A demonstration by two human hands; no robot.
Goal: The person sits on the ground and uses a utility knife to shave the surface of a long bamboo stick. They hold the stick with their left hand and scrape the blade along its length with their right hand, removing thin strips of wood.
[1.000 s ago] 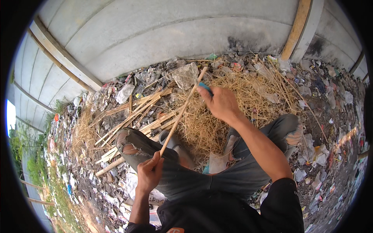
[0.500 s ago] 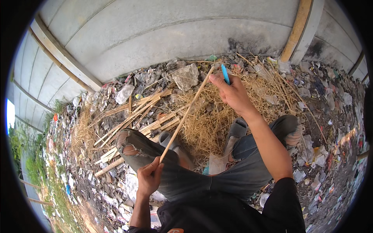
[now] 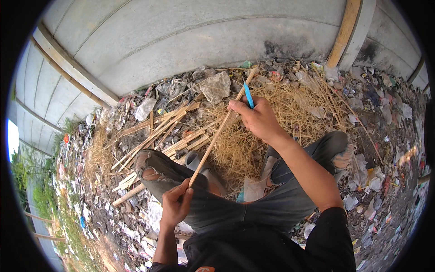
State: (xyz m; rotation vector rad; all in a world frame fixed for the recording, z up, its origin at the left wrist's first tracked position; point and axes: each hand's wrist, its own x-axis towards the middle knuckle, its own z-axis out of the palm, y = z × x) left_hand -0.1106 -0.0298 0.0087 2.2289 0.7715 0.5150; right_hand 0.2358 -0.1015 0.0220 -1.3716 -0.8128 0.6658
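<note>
My left hand is closed round the near end of a long, thin bamboo strip. The strip slants up and away to the right, over my left shoe. In my right hand is a blue-handled utility knife, its tip pointing away from me. The thumb of that hand lies at the strip's side, toward its far part. Whether the blade touches the strip cannot be made out. Below, between my feet, spreads a heap of curly bamboo shavings.
Split bamboo pieces lie on the ground at left, by my left knee. A grey stone rests beyond them. Litter covers the ground on both sides. A concrete wall with bamboo poles closes off the far side.
My right hand with the knife has moved left and nearer to me, along the strip. The strip's far end has shifted slightly right and away. My left hand has barely moved.
</note>
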